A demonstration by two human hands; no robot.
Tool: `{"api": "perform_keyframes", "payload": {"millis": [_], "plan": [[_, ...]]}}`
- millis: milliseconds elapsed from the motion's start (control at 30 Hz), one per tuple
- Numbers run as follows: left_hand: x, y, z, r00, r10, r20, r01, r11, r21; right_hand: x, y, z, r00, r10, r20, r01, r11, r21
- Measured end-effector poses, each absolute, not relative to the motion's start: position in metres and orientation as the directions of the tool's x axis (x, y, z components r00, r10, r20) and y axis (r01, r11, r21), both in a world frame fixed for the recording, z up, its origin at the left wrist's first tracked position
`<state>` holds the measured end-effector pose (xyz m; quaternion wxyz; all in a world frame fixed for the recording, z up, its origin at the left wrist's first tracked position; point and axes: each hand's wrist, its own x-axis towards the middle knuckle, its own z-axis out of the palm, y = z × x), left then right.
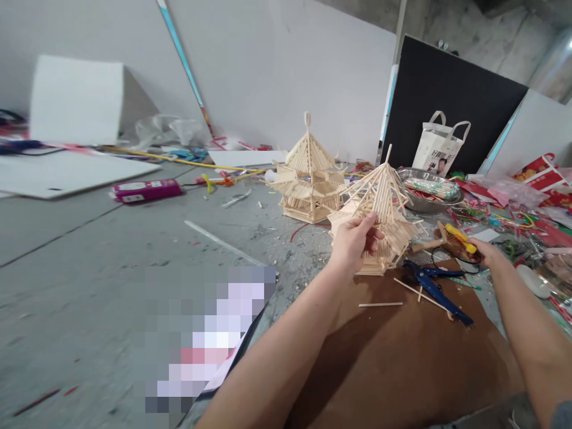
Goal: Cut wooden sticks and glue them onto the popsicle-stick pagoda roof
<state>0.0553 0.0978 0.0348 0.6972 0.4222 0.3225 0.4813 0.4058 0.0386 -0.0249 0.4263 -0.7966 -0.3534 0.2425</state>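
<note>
As left hand (354, 241), thumb up, pinches pale tiered wooden-stick pagoda (394, 236) right of centre, right hand (488, 252) grips slim yellow tool (458, 237).

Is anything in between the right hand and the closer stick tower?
Yes. Between the right hand and the closer stick tower are a yellow tool, right by that hand, and a brown object.

Panel (223, 333) blurred by pixels, nearer stick pagoda (386, 202) partly behind left grip (355, 239), sleeve (563, 415) cut off at right
</note>
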Motion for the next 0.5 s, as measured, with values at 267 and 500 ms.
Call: {"api": "perform_keyframes", "payload": {"millis": [267,500], "plan": [[0.056,0.099,0.033,0.336,0.941,-0.030,-0.407,0.174,0.897,0.367,0.037,0.047,0.358,0.932,0.051,0.178,-0.014,-0.984],[0.055,0.099,0.033,0.352,0.936,-0.013,-0.409,0.167,0.897,0.284,0.035,0.113,0.103,0.950,0.296,0.222,0.268,-0.938]]}}
